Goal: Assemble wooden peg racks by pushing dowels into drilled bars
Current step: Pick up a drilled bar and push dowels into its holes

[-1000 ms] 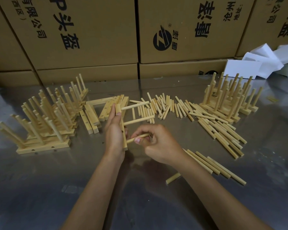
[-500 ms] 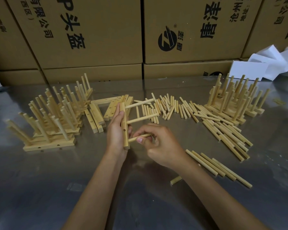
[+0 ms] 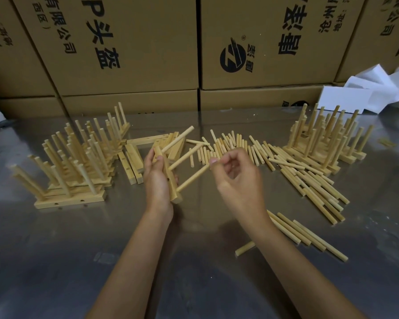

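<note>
My left hand point(image 3: 157, 183) grips a drilled wooden bar point(image 3: 172, 187), held on end just above the metal table point(image 3: 55, 261). Three dowels stick out of the bar toward the right, the top one point(image 3: 177, 139), a middle one point(image 3: 184, 158) and the lowest point(image 3: 192, 178). My right hand point(image 3: 240, 180) hovers at the far end of the lowest dowel, thumb and forefinger pinching its tip while the other fingers curl loosely. Loose short dowels point(image 3: 237, 146) lie in a row behind the hands.
Finished peg racks are stacked at the left point(image 3: 74, 171) and far right point(image 3: 327, 143). Spare drilled bars point(image 3: 131, 162) lie beside the left stack. Longer dowels point(image 3: 313, 189) spread at the right, with more point(image 3: 309, 236) by my right forearm. Cardboard boxes point(image 3: 129, 54) wall off the back.
My right hand slid back along the lowest dowel from a full grip near the bar to its far tip. The bar has tilted, its dowels now pointing up to the right.
</note>
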{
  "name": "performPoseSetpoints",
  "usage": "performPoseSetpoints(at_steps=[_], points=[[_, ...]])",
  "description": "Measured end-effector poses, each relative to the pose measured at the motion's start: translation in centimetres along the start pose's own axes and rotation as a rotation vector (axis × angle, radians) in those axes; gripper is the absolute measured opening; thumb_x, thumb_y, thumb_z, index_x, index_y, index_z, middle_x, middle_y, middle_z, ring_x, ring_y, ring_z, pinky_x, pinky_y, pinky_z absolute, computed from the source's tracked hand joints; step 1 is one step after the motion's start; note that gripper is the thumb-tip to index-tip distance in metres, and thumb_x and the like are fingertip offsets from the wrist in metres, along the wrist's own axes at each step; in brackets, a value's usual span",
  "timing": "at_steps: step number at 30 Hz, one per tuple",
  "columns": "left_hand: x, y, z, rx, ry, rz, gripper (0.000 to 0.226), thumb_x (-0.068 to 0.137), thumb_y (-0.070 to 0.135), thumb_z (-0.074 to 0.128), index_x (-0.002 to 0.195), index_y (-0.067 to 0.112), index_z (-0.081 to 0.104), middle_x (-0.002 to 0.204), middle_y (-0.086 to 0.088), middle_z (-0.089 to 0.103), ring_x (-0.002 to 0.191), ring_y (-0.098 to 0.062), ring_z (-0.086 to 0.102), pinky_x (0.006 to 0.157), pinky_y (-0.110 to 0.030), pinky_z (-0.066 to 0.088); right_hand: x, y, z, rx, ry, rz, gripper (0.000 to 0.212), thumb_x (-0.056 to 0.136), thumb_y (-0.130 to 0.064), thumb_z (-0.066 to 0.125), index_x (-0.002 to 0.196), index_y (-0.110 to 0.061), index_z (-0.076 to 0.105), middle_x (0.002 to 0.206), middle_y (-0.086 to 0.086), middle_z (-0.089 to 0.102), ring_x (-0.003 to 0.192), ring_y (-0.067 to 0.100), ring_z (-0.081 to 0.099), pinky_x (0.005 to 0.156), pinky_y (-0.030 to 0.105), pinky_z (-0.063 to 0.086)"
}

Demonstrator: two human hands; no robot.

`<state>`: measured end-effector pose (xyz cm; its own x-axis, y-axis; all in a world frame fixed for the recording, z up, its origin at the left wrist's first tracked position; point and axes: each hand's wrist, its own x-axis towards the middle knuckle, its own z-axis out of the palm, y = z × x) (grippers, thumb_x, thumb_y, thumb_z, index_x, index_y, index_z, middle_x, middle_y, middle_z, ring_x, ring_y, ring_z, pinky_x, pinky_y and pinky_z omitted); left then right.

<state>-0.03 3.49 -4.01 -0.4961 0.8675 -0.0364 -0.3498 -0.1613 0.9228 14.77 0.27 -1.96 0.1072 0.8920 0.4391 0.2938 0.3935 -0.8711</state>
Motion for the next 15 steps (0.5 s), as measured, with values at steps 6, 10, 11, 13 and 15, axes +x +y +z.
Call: performPoseSetpoints(at_steps=[6, 10, 11, 13, 15], points=[[-0.2, -0.7, 0.3, -0.022, -0.017, -0.001, 0.036, 0.107, 0.021, 0.045, 0.140, 0.034, 0.045, 0.112, 0.003, 0.061, 0.068, -0.009, 0.068, 0.060, -0.027, 0.057, -1.2, 0.9, 2.2, -0.040, -0.381, 0.284, 0.033, 0.080, -0.052, 0.074, 0.078, -0.020, 0.069, 0.066, -0.009, 0.064, 0.058, 0.000, 0.057, 0.057, 0.024, 0.048], [0.1, -0.8, -0.1, -0.133, -0.080, -0.005, 0.032, 0.108, 0.018, 0.041, 0.136, 0.032, 0.044, 0.113, -0.008, 0.065, 0.074, -0.017, 0.074, 0.055, -0.032, 0.058, -0.1, 1.3, 1.3, -0.038, -0.200, 0.252, 0.021, 0.087, -0.035, 0.074, 0.079, -0.016, 0.068, 0.069, -0.007, 0.061, 0.063, 0.005, 0.054, 0.062, 0.030, 0.047], [0.2, -0.8, -0.3, -0.122, -0.093, -0.011, 0.032, 0.108, 0.019, 0.039, 0.137, 0.031, 0.041, 0.107, -0.010, 0.066, 0.071, -0.021, 0.073, 0.054, -0.035, 0.058, 0.2, 1.2, 0.8, -0.020, -0.182, 0.235, 0.020, 0.087, -0.032, 0.074, 0.079, -0.015, 0.068, 0.069, -0.006, 0.060, 0.063, 0.005, 0.052, 0.061, 0.028, 0.045], [0.5, -1.2, -0.5, -0.020, -0.106, -0.028, 0.034, 0.108, 0.014, 0.038, 0.140, 0.026, 0.039, 0.097, -0.015, 0.063, 0.069, -0.027, 0.069, 0.055, -0.040, 0.060, 0.6, 0.6, 0.0, -0.022, -0.186, 0.158, 0.017, 0.087, -0.027, 0.075, 0.077, -0.016, 0.067, 0.067, -0.008, 0.056, 0.059, 0.000, 0.047, 0.057, 0.018, 0.040], [0.2, -1.8, -0.2, 0.152, -0.123, 0.008, 0.035, 0.103, 0.000, 0.040, 0.135, 0.014, 0.046, 0.091, -0.017, 0.063, 0.071, -0.028, 0.066, 0.062, -0.040, 0.061, 0.6, -0.5, -0.4, -0.057, -0.264, 0.051, 0.014, 0.087, -0.024, 0.075, 0.078, -0.016, 0.067, 0.066, -0.010, 0.055, 0.057, -0.001, 0.044, 0.054, 0.015, 0.037]])
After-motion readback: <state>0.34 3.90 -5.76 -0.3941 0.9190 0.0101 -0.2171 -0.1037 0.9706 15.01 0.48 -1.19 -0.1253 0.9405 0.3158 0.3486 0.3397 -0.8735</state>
